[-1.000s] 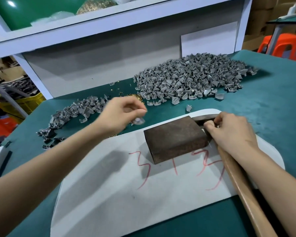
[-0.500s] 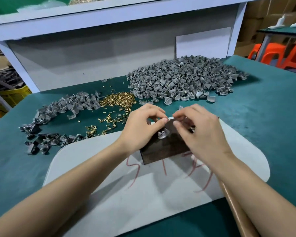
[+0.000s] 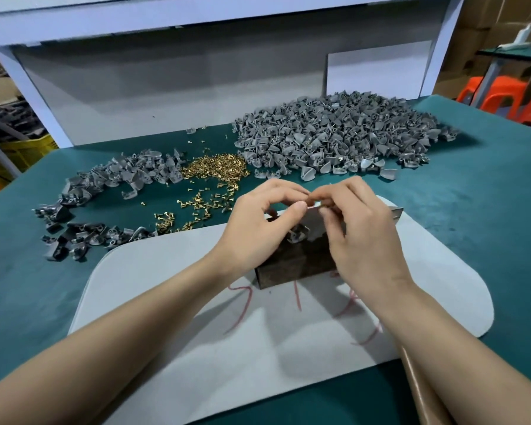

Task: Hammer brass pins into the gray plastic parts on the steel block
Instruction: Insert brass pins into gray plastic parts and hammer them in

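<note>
- Both hands are up over the steel block (image 3: 292, 266), which sits in the middle of the white mat (image 3: 154, 289).
- Left hand (image 3: 262, 223): fingers curled, forefinger tip touching the right hand's fingertips above the block's far edge.
- Right hand (image 3: 360, 240): fingers bent down and in, meeting the left.
- Whether they pinch anything, I cannot tell; it would be too small to see.
- One gray part (image 3: 298, 235) lies on top of the block, just below the left thumb and between the two hands.
- Brass pins (image 3: 215, 168) are heaped on the green table cover (image 3: 488, 216) beyond the mat's far left corner, with strays scattered nearer.
- A big pile of gray parts (image 3: 334, 139) sits far right, and a smaller pile (image 3: 117, 179) curves round on the left.
- The hammer (image 3: 417, 391) lies on the right: wooden handle under the right forearm, metal head peeking out past the right hand.
- Orange stools (image 3: 503, 93) stand far right, off the table.
</note>
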Demonstrator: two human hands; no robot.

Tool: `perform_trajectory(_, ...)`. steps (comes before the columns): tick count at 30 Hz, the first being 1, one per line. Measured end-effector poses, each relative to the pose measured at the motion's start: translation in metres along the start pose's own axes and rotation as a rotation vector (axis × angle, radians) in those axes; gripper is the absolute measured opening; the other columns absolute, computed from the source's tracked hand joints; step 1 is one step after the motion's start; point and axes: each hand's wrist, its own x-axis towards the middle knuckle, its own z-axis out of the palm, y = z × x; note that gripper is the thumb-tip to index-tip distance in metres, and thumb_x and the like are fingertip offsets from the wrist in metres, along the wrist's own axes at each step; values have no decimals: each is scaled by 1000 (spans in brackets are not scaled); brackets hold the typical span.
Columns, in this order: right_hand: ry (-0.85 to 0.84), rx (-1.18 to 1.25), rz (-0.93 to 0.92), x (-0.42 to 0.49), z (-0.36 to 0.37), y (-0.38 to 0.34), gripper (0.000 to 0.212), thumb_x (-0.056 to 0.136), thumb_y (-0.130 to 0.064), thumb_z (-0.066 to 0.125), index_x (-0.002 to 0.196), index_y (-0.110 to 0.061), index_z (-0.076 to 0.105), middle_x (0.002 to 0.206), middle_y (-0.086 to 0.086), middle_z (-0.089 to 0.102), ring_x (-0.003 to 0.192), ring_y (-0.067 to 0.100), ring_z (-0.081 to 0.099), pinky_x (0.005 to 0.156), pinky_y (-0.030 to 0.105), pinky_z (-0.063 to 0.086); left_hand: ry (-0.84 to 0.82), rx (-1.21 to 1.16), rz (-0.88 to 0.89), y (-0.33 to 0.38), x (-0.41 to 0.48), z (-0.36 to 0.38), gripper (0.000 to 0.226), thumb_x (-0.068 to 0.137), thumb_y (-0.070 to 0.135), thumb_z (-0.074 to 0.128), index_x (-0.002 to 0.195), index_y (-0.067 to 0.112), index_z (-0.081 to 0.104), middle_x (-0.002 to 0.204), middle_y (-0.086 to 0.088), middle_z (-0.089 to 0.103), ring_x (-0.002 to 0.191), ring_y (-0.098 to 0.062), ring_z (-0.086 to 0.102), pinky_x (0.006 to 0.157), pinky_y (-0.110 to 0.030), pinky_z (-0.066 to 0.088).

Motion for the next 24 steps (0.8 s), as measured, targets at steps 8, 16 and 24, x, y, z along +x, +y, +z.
perform_trajectory(8,-89,110,94,-3,-1,1,17,82,-4,64,88,-20,67,83,-4,67,80,18,61,78,40,47,48,165,-63,-4,-35,1,21,76,26,57,97,27,57,102,24,54,103,-1,46,98,-40,37)
perform_trajectory(16,-150,164,173,-5,1,0,16,79,-12,71,80,-28,66,78,-12,68,82,15,63,80,47,47,77,-14,-104,-12,-36,4,8,80,24,61,86,19,64,94,13,62,103,-11,52,91,-26,40)
perform_trajectory(24,-175,254,211,-4,1,0,19,75,-13,75,74,-30,67,75,-12,66,75,6,61,78,36,50,99,-143,-157,-15,-37,3,12,84,27,57,91,22,65,93,1,64,88,-9,57,83,-24,41)
